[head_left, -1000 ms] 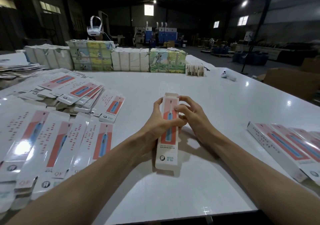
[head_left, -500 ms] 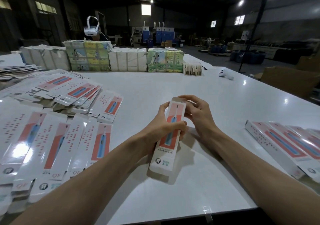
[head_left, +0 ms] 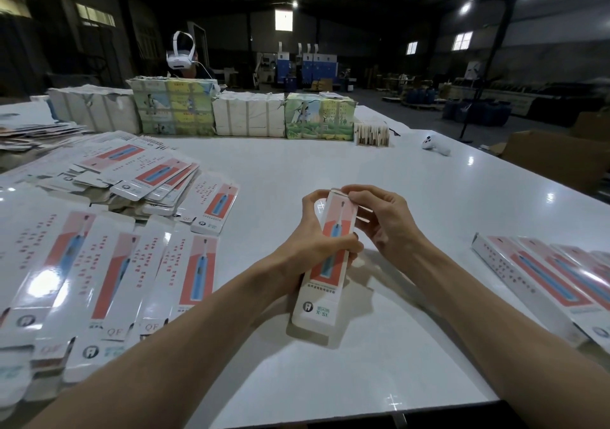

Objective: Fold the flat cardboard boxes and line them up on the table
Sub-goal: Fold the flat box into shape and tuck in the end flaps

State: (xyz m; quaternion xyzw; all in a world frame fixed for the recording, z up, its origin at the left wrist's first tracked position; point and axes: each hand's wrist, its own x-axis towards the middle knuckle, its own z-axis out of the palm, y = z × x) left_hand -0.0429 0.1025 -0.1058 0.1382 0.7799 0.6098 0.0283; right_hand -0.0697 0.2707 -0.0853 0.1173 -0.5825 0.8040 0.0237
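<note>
A long white and pink toothbrush box (head_left: 325,273) is held over the middle of the white table (head_left: 412,197), tilted with its top end away from me. My left hand (head_left: 313,243) grips its middle, thumb across the front. My right hand (head_left: 383,224) pinches the flap at the top end. Flat unfolded boxes (head_left: 109,273) lie fanned out on the left, with a looser pile (head_left: 138,177) behind them. A row of folded boxes (head_left: 554,280) lies side by side at the right edge.
Wrapped stacks of packaged goods (head_left: 204,111) line the far side of the table, with a small bundle of cards (head_left: 371,134) and a white controller (head_left: 435,146) to their right. A person wearing a white headset (head_left: 181,53) sits behind the stacks. Cardboard cartons (head_left: 554,158) stand right of the table.
The box has tilted further to the right and come a little nearer. My right hand's fingers have moved onto the top flap and closed it down.
</note>
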